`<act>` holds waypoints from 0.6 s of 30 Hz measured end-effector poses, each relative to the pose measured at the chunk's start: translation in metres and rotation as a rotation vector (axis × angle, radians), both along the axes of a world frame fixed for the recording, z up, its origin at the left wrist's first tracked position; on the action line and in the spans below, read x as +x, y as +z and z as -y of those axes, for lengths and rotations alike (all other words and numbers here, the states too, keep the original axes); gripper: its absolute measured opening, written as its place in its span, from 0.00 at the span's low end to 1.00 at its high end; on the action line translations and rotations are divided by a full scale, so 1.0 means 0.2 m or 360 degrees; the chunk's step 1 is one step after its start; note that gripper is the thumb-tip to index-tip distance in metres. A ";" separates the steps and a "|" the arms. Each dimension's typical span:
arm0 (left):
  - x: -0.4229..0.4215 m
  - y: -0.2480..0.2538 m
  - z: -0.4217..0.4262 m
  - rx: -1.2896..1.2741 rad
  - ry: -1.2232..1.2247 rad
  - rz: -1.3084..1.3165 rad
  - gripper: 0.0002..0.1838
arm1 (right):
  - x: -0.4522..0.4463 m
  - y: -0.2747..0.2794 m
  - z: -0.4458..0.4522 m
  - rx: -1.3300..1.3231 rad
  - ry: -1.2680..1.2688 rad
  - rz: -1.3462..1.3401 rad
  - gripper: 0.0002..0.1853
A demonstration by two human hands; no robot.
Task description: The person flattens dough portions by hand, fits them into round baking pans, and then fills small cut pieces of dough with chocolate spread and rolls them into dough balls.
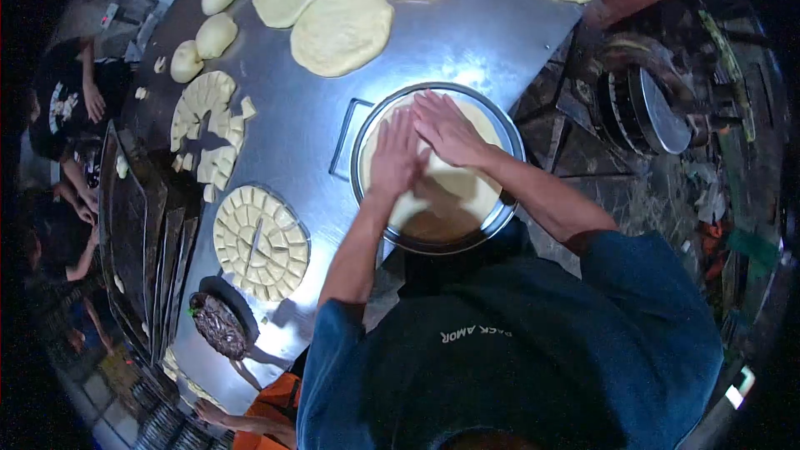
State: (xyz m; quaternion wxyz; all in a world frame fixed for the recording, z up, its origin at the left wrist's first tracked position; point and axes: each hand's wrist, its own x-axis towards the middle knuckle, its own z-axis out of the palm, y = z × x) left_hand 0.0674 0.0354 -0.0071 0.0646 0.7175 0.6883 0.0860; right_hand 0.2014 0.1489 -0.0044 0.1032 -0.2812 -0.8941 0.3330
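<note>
A sheet of pale dough point(471, 187) lies in a round metal pan point(515, 143) with a raised rim, at the near edge of the metal table. My left hand point(398, 154) rests flat on the dough's left part, fingers stretched toward the far rim. Beside it, my right hand point(448, 129) presses on the dough with its fingers extended. The two hands touch or nearly touch at the fingertips. Bare pan bottom shows brownish at the near side, where the dough does not reach.
Flat dough rounds point(342, 32) and dough balls point(217, 35) lie on the metal table point(283, 117). Cut dough point(261, 243) and a bowl of dark filling point(218, 325) are at left. Co-workers' arms point(90, 87) show at far left, an orange-clad person point(271, 408) below. Stacked pans point(658, 112) stand right.
</note>
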 end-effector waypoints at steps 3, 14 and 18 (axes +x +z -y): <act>-0.02 -0.04 0.00 -0.0204 0.0118 0.0086 0.39 | 0.09 -0.01 -0.12 0.0576 0.0401 0.0393 0.37; 0.19 0.16 0.18 -0.0499 0.0786 0.0020 0.37 | 0.02 0.17 -0.23 -0.0392 0.0334 0.0240 0.27; 0.16 -0.02 -0.03 0.0373 0.0417 -0.0099 0.25 | 0.08 0.12 -0.08 0.0095 0.0186 0.0141 0.29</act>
